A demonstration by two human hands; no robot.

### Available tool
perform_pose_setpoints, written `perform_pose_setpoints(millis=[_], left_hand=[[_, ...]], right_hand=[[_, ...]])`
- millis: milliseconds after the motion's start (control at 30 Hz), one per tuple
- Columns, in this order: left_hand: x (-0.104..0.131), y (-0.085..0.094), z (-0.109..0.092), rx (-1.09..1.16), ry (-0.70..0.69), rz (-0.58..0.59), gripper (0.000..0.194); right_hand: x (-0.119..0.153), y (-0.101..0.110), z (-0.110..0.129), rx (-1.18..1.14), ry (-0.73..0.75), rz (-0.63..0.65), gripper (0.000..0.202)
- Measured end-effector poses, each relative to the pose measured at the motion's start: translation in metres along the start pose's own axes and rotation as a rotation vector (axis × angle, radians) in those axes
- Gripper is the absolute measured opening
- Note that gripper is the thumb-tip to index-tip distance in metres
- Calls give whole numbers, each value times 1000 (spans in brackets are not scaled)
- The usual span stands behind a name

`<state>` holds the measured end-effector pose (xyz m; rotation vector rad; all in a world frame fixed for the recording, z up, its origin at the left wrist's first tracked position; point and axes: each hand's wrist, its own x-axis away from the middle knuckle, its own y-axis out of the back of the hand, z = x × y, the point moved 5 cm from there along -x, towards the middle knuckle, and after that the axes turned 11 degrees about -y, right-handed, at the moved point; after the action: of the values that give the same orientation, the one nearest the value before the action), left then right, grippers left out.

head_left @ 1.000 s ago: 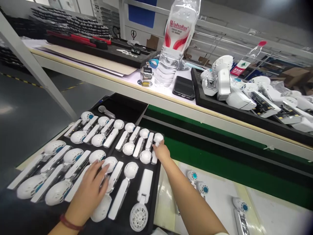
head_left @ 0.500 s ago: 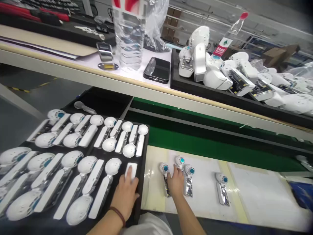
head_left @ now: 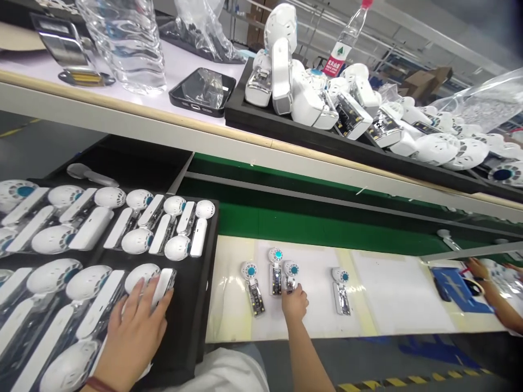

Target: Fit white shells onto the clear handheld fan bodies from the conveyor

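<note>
My left hand (head_left: 137,321) lies over the black foam tray (head_left: 190,316), fingers spread. Its fingertips rest against a white handle (head_left: 164,284) and a round white fan head (head_left: 143,274). My right hand (head_left: 295,305) has its fingers closed around the lower handle of a small handheld fan (head_left: 291,268) with a blue centre, lying on the white work surface (head_left: 318,321). Beside it lie two more fans with opened handles showing electronics, a middle fan (head_left: 276,275) and a left fan (head_left: 254,291). Farther right lies another fan (head_left: 341,291).
Overhead, a shelf (head_left: 261,144) holds a phone (head_left: 203,91), a water bottle (head_left: 126,49) and a black tray (head_left: 253,121) heaped with fan parts. Rows of white fans fill the left tray. A co-worker's hand (head_left: 479,269) is at the far right by a blue mat (head_left: 457,294).
My right hand has moved from the middle fan to the one right of it and closed on its handle. My left hand has shifted left across the tray. The view has swung right.
</note>
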<state>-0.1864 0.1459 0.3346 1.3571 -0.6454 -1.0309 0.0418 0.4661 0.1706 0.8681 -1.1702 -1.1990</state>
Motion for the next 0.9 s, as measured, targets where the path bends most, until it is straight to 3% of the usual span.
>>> perform_pose_setpoints(millis=[67, 200, 267, 400, 500, 600, 700, 767, 800, 833, 900], left_hand=[[0, -2, 1, 9, 34, 1, 34], [2, -5, 2, 7, 107, 39, 36], [4, -4, 3, 11, 158, 73, 36], [12, -3, 6, 56, 213, 136, 39], [19, -4, 8, 104, 210, 164, 39], [22, -1, 11, 146, 223, 156, 37], [12, 13, 9, 273, 222, 74, 35], [-4, 28, 4, 468, 213, 7, 39], [-14, 35, 1, 605, 218, -8, 43], [-23, 41, -3, 771, 242, -9, 48], [-40, 48, -10, 1157, 366, 7, 56]], right_hand=[[3, 1, 0, -15, 11, 30, 57], [34, -13, 28, -96, 351, 247, 48], [53, -28, 45, -131, 440, 385, 55], [74, -54, 70, -167, 335, 585, 78], [91, -54, 87, -247, 307, 767, 63], [119, -24, 104, -405, 295, 939, 41], [157, 32, 124, -609, 237, 1112, 46], [188, 73, 141, -784, 148, 1381, 55], [202, 93, 150, -801, 148, 1450, 56], [214, 112, 157, -802, 195, 1467, 54], [232, 141, 170, -737, 340, 1372, 50]])
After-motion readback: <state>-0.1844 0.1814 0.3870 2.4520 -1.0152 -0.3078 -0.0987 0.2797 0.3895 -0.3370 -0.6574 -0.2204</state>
